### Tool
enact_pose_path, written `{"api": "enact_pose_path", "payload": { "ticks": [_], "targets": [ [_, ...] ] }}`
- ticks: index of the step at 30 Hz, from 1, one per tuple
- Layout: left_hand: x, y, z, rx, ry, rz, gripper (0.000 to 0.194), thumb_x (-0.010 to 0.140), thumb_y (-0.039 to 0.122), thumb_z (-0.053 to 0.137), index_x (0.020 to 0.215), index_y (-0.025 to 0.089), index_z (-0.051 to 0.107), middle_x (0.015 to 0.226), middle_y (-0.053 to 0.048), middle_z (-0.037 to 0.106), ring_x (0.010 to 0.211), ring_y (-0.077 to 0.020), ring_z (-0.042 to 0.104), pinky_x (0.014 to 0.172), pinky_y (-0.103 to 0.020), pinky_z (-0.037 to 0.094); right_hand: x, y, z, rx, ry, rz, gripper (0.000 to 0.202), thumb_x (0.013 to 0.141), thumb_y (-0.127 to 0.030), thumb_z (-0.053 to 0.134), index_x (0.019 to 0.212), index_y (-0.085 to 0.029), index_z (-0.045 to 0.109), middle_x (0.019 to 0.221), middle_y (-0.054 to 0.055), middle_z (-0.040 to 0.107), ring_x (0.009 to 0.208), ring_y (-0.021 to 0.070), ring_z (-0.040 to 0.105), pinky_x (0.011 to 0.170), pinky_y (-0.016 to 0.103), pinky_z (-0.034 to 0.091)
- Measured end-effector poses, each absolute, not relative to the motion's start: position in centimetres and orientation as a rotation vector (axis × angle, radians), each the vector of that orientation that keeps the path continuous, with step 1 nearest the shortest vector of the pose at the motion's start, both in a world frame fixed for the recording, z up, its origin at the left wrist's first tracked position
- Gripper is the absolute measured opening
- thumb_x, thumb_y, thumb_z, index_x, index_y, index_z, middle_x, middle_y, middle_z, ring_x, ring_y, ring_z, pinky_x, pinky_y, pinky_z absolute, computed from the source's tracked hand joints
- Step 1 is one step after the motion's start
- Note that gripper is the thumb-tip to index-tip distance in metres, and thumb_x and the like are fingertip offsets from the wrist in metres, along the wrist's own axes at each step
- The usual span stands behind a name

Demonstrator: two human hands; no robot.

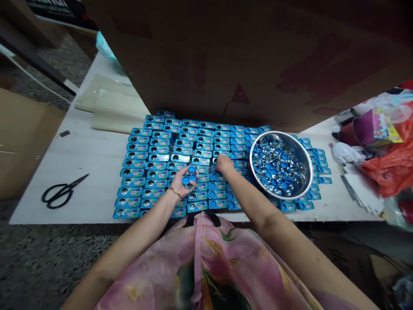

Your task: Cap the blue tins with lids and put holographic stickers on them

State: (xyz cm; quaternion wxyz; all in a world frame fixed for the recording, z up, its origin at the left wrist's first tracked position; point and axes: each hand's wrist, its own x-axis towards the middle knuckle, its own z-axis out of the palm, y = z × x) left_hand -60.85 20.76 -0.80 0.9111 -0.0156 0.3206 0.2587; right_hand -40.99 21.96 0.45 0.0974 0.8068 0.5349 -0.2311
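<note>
Steel bowl, holding many blue-and-silver round caps, sits over rows of printed blue tins, hiding some. Left hand cupped palm-up, holding several caps. Right hand bent down at middle tins; fingertips hidden, cannot tell grip. Cardboard box behind, cut off at top.

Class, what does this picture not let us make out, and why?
Head view:
What the right hand may hold: hidden by that hand.
What lies under the steel bowl: covered by it.
Rest of the red bag: cut off by right edge.
Fine print on the blue boxes: too small.
</note>
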Motion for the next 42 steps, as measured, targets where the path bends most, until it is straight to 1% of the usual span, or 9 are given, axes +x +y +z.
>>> {"api": "enact_pose_path", "payload": {
  "ticks": [3, 6, 10, 15, 22, 26, 33, 37, 42],
  "targets": [
    [-60.9, 20.8, -0.7, -0.034, 0.677, 0.529, 0.015, 0.079, 0.028, 0.050, 0.080, 0.014, 0.054, 0.074, -0.008, 0.060, 0.063, -0.0145, 0.061, 0.036, -0.016, 0.040, -41.0, 21.0, 0.9, 2.426, 1.652, -0.648, 0.046, 0.065, -0.030, 0.069, 0.108, -0.017, 0.054, 0.101, 0.013, 0.061, 0.096, 0.0230, 0.057, 0.075, 0.028, 0.042],
    [-60.9, 21.0, -1.0, -0.007, 0.706, 0.505, 0.016, 0.079, 0.028, 0.050, 0.080, 0.013, 0.054, 0.070, -0.007, 0.060, 0.062, -0.0147, 0.061, 0.035, -0.016, 0.040, -42.3, 19.2, 1.2, 2.514, 2.009, -0.635, 0.029, 0.079, -0.032, 0.054, 0.106, -0.022, 0.055, 0.100, 0.007, 0.061, 0.093, 0.0180, 0.057, 0.076, 0.027, 0.042],
    [-60.3, 21.2, -1.7, 0.079, 0.657, 0.458, 0.013, 0.079, 0.028, 0.050, 0.083, 0.016, 0.054, 0.065, -0.004, 0.058, 0.059, -0.0159, 0.060, 0.033, -0.016, 0.038, -45.2, 18.2, 1.3, 2.371, 2.486, -0.860, 0.025, 0.081, -0.031, 0.050, 0.103, -0.024, 0.060, 0.103, 0.004, 0.060, 0.090, 0.0131, 0.056, 0.078, 0.023, 0.041],
    [-59.8, 21.3, -2.2, 0.115, 0.686, 0.423, 0.015, 0.080, 0.028, 0.049, 0.089, 0.016, 0.055, 0.068, -0.005, 0.058, 0.058, -0.0157, 0.060, 0.032, -0.016, 0.037, -44.5, 19.3, 0.6, 2.495, 2.377, -1.118, 0.019, 0.079, -0.025, 0.051, 0.090, -0.021, 0.066, 0.095, 0.002, 0.064, 0.084, 0.0118, 0.058, 0.074, 0.021, 0.042],
    [-60.8, 21.5, -1.8, 0.160, 0.697, 0.480, 0.017, 0.078, 0.031, 0.053, 0.086, 0.016, 0.055, 0.072, -0.006, 0.059, 0.061, -0.0152, 0.059, 0.035, -0.017, 0.039, -39.4, 22.3, 0.4, 2.630, 1.766, -0.582, 0.026, 0.074, -0.022, 0.055, 0.099, -0.018, 0.060, 0.096, 0.008, 0.064, 0.092, 0.0198, 0.058, 0.074, 0.026, 0.043],
    [-60.9, 21.7, -1.6, 0.177, 0.698, 0.498, 0.017, 0.078, 0.030, 0.053, 0.086, 0.015, 0.056, 0.072, -0.007, 0.059, 0.061, -0.0152, 0.059, 0.034, -0.016, 0.038, -40.0, 25.0, 0.3, 2.423, 1.631, -0.569, 0.038, 0.069, -0.020, 0.062, 0.106, -0.014, 0.057, 0.104, 0.016, 0.060, 0.097, 0.0246, 0.057, 0.074, 0.029, 0.045],
    [-61.2, 22.0, -0.9, 0.183, 0.693, 0.523, 0.023, 0.078, 0.031, 0.049, 0.089, 0.013, 0.056, 0.074, -0.010, 0.060, 0.061, -0.0177, 0.060, 0.034, -0.018, 0.037, -40.3, 25.2, 1.4, 2.335, 1.642, -0.538, 0.048, 0.067, -0.028, 0.066, 0.112, -0.015, 0.053, 0.105, 0.015, 0.059, 0.098, 0.0256, 0.056, 0.074, 0.031, 0.044],
    [-61.0, 22.4, -1.0, 0.124, 0.788, 0.533, 0.017, 0.077, 0.028, 0.049, 0.084, 0.014, 0.055, 0.068, -0.008, 0.059, 0.055, -0.0163, 0.059, 0.032, -0.017, 0.035, -42.9, 21.8, 2.8, 2.332, 2.100, -0.481, 0.033, 0.082, -0.033, 0.050, 0.113, -0.023, 0.051, 0.106, 0.009, 0.058, 0.096, 0.0194, 0.055, 0.077, 0.029, 0.041],
    [-59.4, 22.7, -2.4, 0.036, 0.873, 0.582, 0.014, 0.074, 0.021, 0.051, 0.062, 0.015, 0.047, 0.047, 0.002, 0.047, 0.035, -0.0091, 0.047, 0.031, -0.017, 0.035, -48.3, 18.6, 3.3, 1.963, 2.698, -0.628, 0.020, 0.080, -0.027, 0.050, 0.099, -0.026, 0.059, 0.101, 0.002, 0.057, 0.095, 0.0155, 0.051, 0.075, 0.023, 0.039]
  ]
}}
